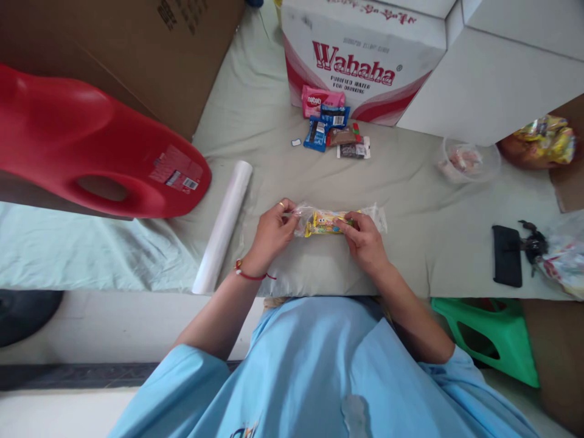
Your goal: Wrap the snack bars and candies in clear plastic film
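Observation:
A small yellow snack packet [323,222] lies inside or under clear plastic film [378,218] on the cloth in front of me. My left hand [276,230] pinches the film at the packet's left end. Resting over the packet's right part, my right hand [362,236] has its thumb and fingers closed on it. To the left lies a long roll of clear film [223,228], with loose film reaching toward the packet. Behind sits a pile of wrapped snacks, among them a pink nabati packet [322,101] and a blue packet [316,134].
A Wahaha carton [360,64] stands at the back. On the left is a big red jug [104,146] before a brown box [137,55]. To the right are a clear tub [469,161], a black phone [506,255] and keys [533,246]. A green stool [497,340] stands below the edge.

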The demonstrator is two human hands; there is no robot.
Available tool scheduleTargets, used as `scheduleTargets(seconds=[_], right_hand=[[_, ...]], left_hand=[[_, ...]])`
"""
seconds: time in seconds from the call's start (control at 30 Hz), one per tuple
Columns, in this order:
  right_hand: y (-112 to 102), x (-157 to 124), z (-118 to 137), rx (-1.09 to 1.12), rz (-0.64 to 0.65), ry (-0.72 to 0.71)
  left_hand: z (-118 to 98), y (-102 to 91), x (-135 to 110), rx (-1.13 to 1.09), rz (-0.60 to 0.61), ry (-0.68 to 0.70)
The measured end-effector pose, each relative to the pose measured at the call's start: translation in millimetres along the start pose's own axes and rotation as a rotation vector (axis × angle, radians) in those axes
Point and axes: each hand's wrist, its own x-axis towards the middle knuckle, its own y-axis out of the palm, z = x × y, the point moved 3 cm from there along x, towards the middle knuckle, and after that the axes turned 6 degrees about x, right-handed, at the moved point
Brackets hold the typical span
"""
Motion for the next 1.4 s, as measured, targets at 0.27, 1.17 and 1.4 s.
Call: scheduleTargets(seconds=[0.27, 1.17, 1.4], right_hand=[[2.5, 2.2, -1.6, 0.009, -0.009, -0.01], [5.8, 4.7, 2.5, -0.096, 0.056, 0.02], [5.4, 5.8, 1.3, -0.056, 0.08, 0.037]], left_hand=[[-6.5, 1.5, 8.3, -0.313, 0.074, -0.094], [-54.8, 25.5, -14.7, 0.566, -0.071, 0.071], [-49.0, 87.6, -34.9, 0.567, -0.037, 0.279]])
